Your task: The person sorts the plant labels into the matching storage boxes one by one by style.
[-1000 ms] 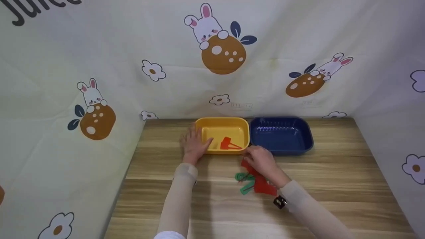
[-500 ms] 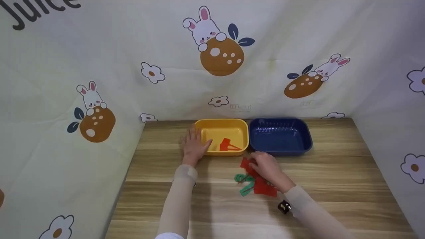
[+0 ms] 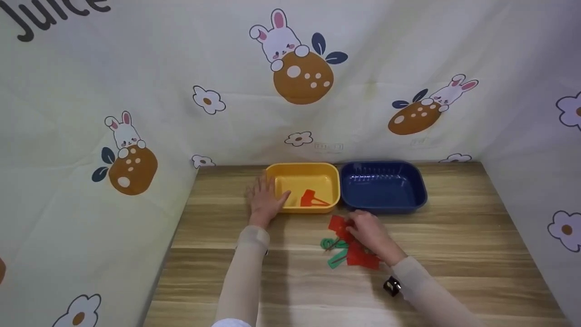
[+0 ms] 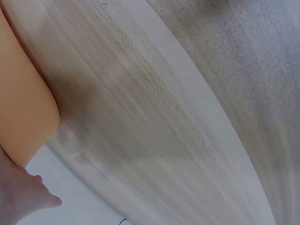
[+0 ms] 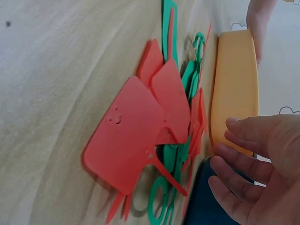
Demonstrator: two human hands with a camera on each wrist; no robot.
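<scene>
Two bare hands on my feed right now, and neither one is gripping anything. The left hand [image 3: 265, 200] lies with its fingers spread over the left side of a shallow yellow plastic tray with rounded corners [image 3: 303, 210], touching it. Inside that tray, near the front wall, I've got one flat orange-red plastic piece with a pronged handle [image 3: 308, 198].

The right hand [image 3: 370, 231] is just beside the loose pile; on the wrist cam its fingers are loosely bent, with nothing between thumb and fingertips. The pile is flat red plastic pieces [image 3: 362, 257] overlapping thin green plastic pieces [image 3: 337, 258], sitting on the wood-grain table [image 3: 218, 272] in front of the trays. The glossy dark blue plastic tray [image 3: 383, 209] stands right beside the yellow one.
</scene>
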